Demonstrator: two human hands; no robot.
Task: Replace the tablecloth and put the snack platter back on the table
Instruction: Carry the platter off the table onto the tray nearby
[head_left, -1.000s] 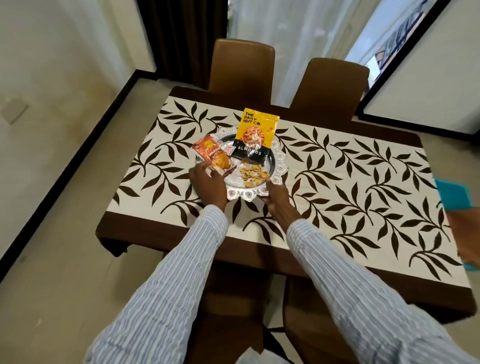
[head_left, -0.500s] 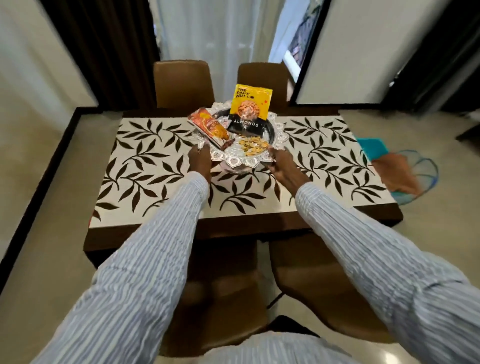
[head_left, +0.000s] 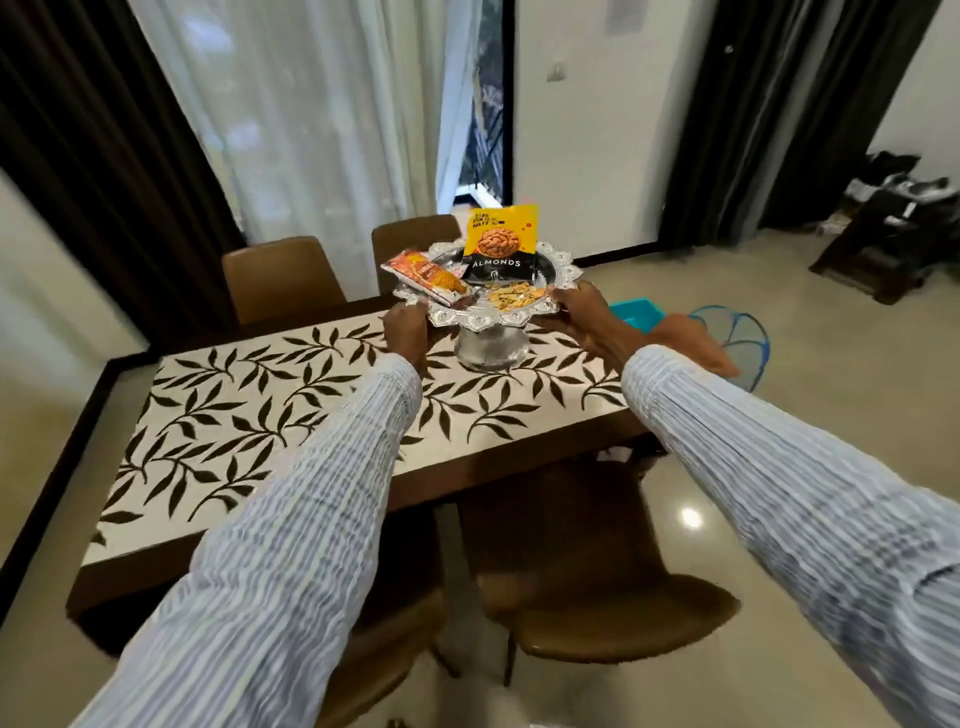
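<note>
Gripping snack platter (head_left: 485, 306) by its scalloped silver rim with both hands: left hand (head_left: 405, 332) on the near-left edge, fingers curled around the rim; right hand (head_left: 582, 309) on the right edge, fingers wrapped over the rim, thumb side on top. Platter raised off the surface (head_left: 467, 483), pedestal base hanging above the far right part of the tablecloth (head_left: 249, 426); gap between base and cloth hard to judge, looks clear of contact. Roughly level, slight tilt at most.

On the platter: yellow-and-black almonds pouch (head_left: 498, 241) standing upright at the back, orange snack packet (head_left: 426, 275) lying across the left rim and overhanging it, loose pile of golden snack pieces (head_left: 514, 299) at front centre.

Tablecloth white with dark leaf print, laid flat along the dark wooden surface, brown borders showing at near and far edges.

Brown chairs: two at the far side (head_left: 280, 275), one tucked under the near side (head_left: 587, 571). Sheer white curtain (head_left: 311, 114) and dark drapes behind. Teal box (head_left: 639, 314) and blue wire basket (head_left: 737, 338) on the floor to the right, partly hidden behind the right forearm. Striped shirt sleeves (head_left: 291, 545) covering both arms to the wrist.
</note>
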